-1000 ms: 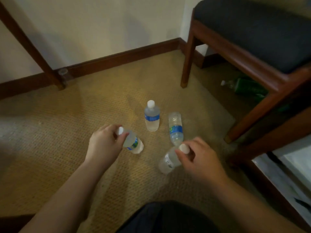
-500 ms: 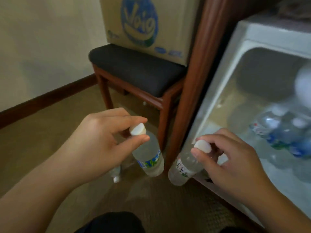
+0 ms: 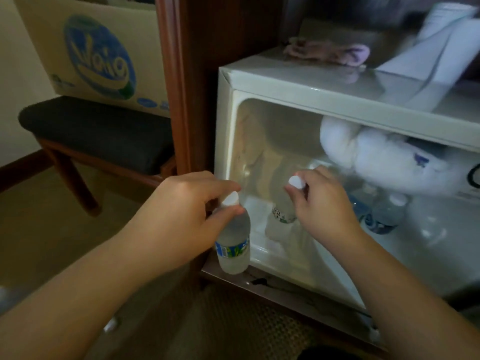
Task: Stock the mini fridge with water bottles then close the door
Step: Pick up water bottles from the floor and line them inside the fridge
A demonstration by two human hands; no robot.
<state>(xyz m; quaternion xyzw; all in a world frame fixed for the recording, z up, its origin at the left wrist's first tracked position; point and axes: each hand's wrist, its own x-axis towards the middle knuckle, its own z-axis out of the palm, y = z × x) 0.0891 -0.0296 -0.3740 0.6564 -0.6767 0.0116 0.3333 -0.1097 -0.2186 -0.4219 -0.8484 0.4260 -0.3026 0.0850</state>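
White caps pinched in both hands at the open fridge (image 3: 298,92)! Left hand (image 3: 181,216) grips a bottle (image 3: 233,245) by the neck, hanging just outside the fridge's lower left corner. Right hand (image 3: 322,203) has fingers closed round the cap of a second bottle (image 3: 281,203), already inside over the fridge floor. More bottles (image 3: 384,214) stand further right, under a frosty white lump (image 3: 384,162)

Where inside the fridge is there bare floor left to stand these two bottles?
The fridge floor is bare at the front left, between the left wall and the bottle in the right hand, and along the front lip beside the left hand's bottle. The right side is crowded: standing bottles under a white bag.
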